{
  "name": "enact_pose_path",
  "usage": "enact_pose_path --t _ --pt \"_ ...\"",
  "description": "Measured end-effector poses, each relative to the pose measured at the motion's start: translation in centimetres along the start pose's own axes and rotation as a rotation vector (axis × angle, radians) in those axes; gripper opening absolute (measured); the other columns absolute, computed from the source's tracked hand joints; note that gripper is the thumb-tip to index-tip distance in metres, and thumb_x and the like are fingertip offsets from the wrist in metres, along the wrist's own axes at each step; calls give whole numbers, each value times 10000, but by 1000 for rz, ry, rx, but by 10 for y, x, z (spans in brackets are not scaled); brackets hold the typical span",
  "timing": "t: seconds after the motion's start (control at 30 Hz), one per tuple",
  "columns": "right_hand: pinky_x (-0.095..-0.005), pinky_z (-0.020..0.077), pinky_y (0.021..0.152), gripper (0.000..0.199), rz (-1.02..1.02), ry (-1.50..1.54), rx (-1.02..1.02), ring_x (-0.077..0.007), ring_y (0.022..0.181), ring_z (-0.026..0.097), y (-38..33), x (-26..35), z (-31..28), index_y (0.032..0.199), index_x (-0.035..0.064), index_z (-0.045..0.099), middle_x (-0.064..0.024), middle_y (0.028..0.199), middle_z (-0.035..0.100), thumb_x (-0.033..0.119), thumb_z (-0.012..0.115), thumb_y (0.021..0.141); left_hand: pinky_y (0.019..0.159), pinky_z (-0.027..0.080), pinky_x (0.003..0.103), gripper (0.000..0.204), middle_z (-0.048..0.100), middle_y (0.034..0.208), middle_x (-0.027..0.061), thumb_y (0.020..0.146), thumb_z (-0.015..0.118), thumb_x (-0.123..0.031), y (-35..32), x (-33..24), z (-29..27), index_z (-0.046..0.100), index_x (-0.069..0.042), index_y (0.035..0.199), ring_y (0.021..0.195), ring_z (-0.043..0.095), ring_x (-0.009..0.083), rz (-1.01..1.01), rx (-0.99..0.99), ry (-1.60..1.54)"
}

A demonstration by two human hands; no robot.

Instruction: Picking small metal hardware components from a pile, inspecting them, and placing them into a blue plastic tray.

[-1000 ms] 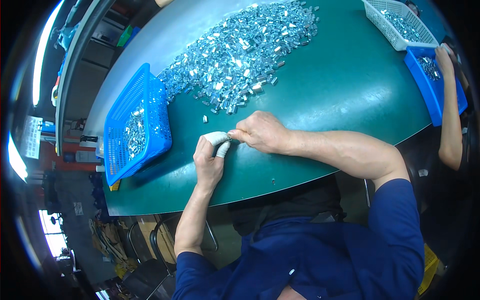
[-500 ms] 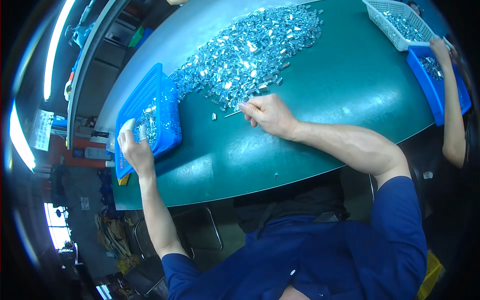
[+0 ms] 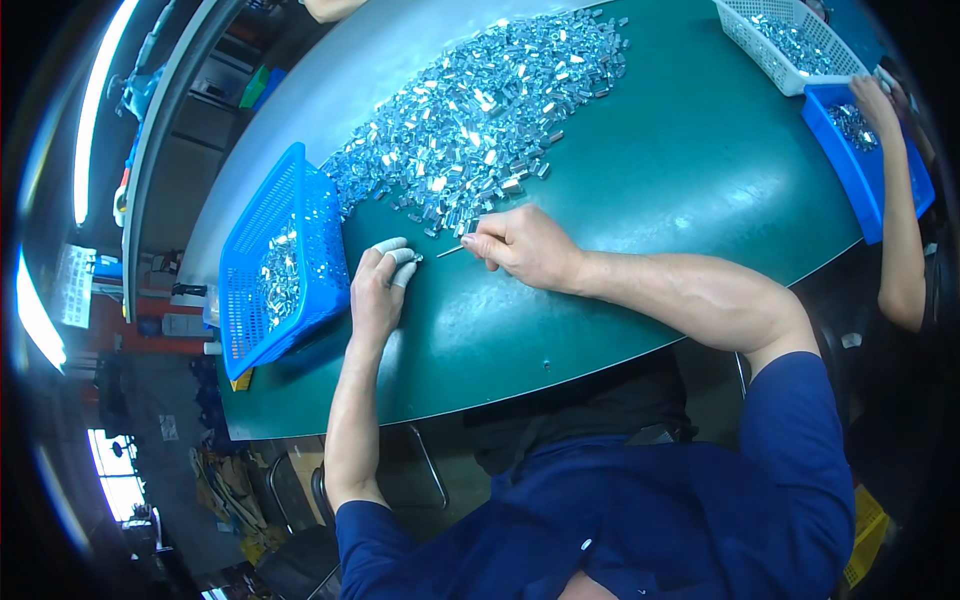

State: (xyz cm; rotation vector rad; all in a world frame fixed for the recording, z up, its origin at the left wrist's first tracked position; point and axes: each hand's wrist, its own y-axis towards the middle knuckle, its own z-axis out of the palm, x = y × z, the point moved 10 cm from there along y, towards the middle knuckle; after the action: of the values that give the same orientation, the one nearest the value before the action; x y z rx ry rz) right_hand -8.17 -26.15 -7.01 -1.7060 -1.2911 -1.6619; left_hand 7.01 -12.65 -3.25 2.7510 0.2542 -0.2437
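Note:
My left hand (image 3: pixel 378 295), with pale covers on its fingertips, is over the green table. Its thumb and finger close on a small shiny metal piece (image 3: pixel 418 257). To its right, my right hand (image 3: pixel 530 248) is closed round a thin metal rod (image 3: pixel 450 251), whose tip points left toward that piece. Beyond both hands spreads a large heap of small silvery metal pieces (image 3: pixel 490 105). A blue perforated basket (image 3: pixel 322 240) stands tilted left of my left hand, with similar pieces (image 3: pixel 280 275) inside.
At the far right, a person's hand (image 3: pixel 876 103) is at a blue bin (image 3: pixel 850 185) of metal pieces. A white basket (image 3: pixel 765 50) of pieces stands behind it. Another person's arm (image 3: pixel 332 8) shows at the top edge. The green table (image 3: pixel 660 210) curves along its near edge.
My left hand has come out of the blue basket and moved right to the loose metal piece on the table. My right hand still holds the rod. The whole view has shifted slightly.

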Motion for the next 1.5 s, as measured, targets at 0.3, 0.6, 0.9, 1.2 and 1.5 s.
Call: enact_pose_path --t 0.3,0.6,0.9,1.2,1.5 --pt "-463 504 644 328 -84 -222 -11 -365 698 669 -2 10 2 796 35 679 -160 734 686 295 663 996 914 562 401 194 737 1164 133 836 807 -16 -4 -46 -4 737 -30 1016 1076 693 305 1 -60 -198" --pt "-470 530 686 246 -357 -374 -83 -357 787 697 -11 29 5 857 33 719 -155 840 713 253 691 963 860 576 395 184 744 1132 131 827 806 6 -4 -62 -1 721 -12 989 1031 701 305 75 -114 -186" --pt "-497 514 662 340 -98 -485 95 -375 719 685 -1 3 8 830 46 726 -165 738 693 324 640 1006 885 570 387 200 745 1151 138 850 789 15 -7 -56 4 714 -17 1032 1048 705 301 73 -149 -252" --pt "-366 490 571 443 164 -117 288 -166 553 631 -3 -5 20 797 53 711 -58 609 665 360 555 1075 864 576 367 219 745 1118 132 859 802 -14 -9 -49 14 698 -19 1051 1018 719 272 -68 -109 -573" --pt "-373 522 626 304 81 -81 197 -178 667 688 -3 6 17 880 20 716 -99 744 724 270 647 1038 869 559 314 206 761 1040 102 929 773 -82 -15 -43 22 734 13 1108 954 718 185 -151 -13 -571"
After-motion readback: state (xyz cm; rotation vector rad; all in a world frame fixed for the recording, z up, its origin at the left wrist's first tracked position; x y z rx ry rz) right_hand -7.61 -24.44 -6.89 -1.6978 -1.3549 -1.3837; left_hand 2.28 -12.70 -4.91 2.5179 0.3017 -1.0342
